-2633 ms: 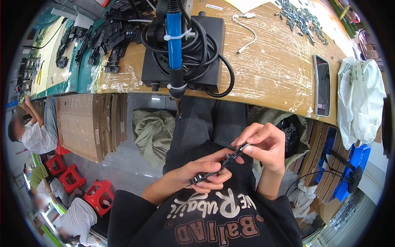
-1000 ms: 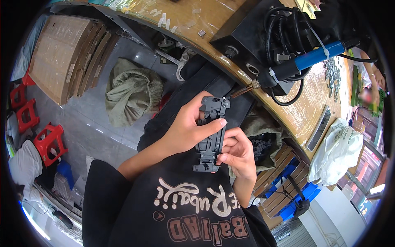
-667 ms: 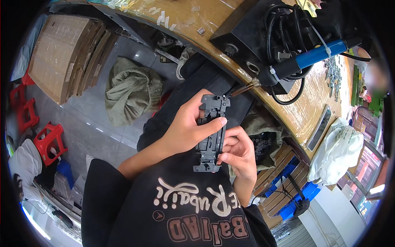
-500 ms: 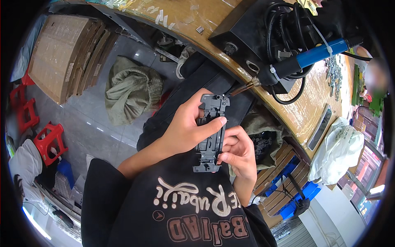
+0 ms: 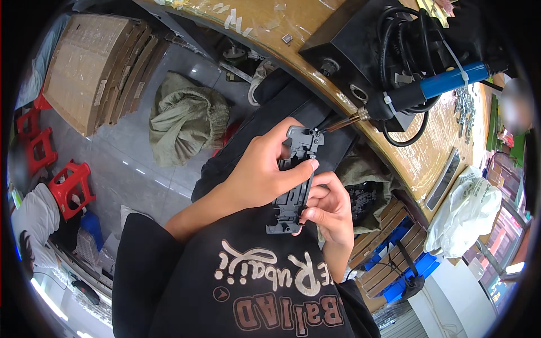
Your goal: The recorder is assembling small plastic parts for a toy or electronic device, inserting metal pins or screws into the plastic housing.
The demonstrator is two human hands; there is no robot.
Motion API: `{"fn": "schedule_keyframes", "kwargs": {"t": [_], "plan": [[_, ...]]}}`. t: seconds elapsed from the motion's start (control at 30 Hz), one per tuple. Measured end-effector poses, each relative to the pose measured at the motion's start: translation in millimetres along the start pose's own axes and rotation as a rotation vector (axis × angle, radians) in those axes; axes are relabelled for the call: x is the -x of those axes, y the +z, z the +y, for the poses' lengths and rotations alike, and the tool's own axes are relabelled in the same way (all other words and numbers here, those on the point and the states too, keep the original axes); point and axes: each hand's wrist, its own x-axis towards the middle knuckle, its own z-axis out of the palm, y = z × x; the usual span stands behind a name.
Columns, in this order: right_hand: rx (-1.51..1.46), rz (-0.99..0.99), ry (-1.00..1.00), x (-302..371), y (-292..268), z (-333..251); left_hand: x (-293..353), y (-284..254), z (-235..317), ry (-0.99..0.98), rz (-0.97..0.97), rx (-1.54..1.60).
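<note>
A long black moulded plastic part (image 5: 293, 201) with ribs and small posts is held up in front of my shirt, tilted slightly to the right at its top. My left hand (image 5: 253, 172) is closed round its upper left side, thumb lying across the front. Lower down, my right hand (image 5: 331, 211) pinches the part's right edge between thumb and fingers. By the upper right corner of the part is the metal tip of a soldering iron (image 5: 451, 82) with a blue and black handle. Whether the tip touches the plastic, I cannot tell.
The iron rests by a black box (image 5: 338, 50) with coiled cable on the wooden bench (image 5: 270, 28). An open sack of black parts (image 5: 366, 197) stands below the bench edge. A white plastic bag (image 5: 465, 211), flat cardboard (image 5: 84, 67), red stools (image 5: 72, 188) and a green sack (image 5: 186, 121) are around.
The surroundings have shifted a little to the right in view. The part leans slightly more, its upper corner still beside the iron's tip. Both hands keep their hold.
</note>
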Motion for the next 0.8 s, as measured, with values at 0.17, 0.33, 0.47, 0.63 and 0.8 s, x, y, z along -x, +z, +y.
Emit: {"fn": "schedule_keyframes", "kwargs": {"t": [0.17,0.33,0.47,0.63,0.8], "plan": [[-0.013,-0.008,0.002,0,1,1,1,2,1,0.028,0.021,0.015],[-0.003,0.004,0.004,-1,1,1,0,1,0,0.038,0.021,0.017],[0.023,0.002,0.002,-1,-3,3,0,0,2,0.022,0.016,-0.014],[0.008,-0.019,0.01,-2,-2,1,0,0,5,0.041,0.022,-0.028],[0.005,0.005,0.011,-2,-3,0,0,1,5,0.022,0.031,-0.109]]}}
